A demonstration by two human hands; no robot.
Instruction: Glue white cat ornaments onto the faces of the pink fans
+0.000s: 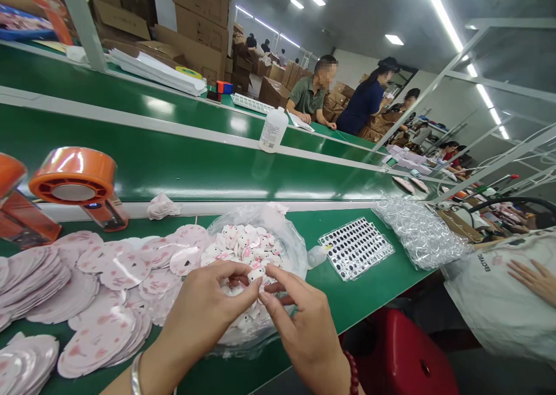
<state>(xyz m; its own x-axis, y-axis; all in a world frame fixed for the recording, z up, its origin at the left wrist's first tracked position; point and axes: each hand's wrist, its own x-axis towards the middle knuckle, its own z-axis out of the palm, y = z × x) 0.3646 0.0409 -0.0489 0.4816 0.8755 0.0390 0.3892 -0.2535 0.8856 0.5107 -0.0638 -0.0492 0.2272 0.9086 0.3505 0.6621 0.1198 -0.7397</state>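
Observation:
Between my two hands is a small white animal-face piece (256, 274) with dark dots and a bit of pink. My left hand (217, 302) pinches it from the left with thumb and fingers. The thumb and fingers of my right hand (299, 317) close on its right side. Below them lies a heap of similar small white pieces (243, 241) in a clear plastic bag (295, 244). Left of the bag are piles of pale pink round flat pieces (125, 267). A sheet of black oval stickers (356, 247) and a small translucent bottle (317, 256) lie to the right.
Orange tape dispensers (73, 178) stand at the left. A white bottle (273, 130) stands on the ledge beyond the green bench. Bubble wrap (423, 233) lies at the right, above a red stool (408, 354). Another person's hand (536, 279) rests on a white bag at far right.

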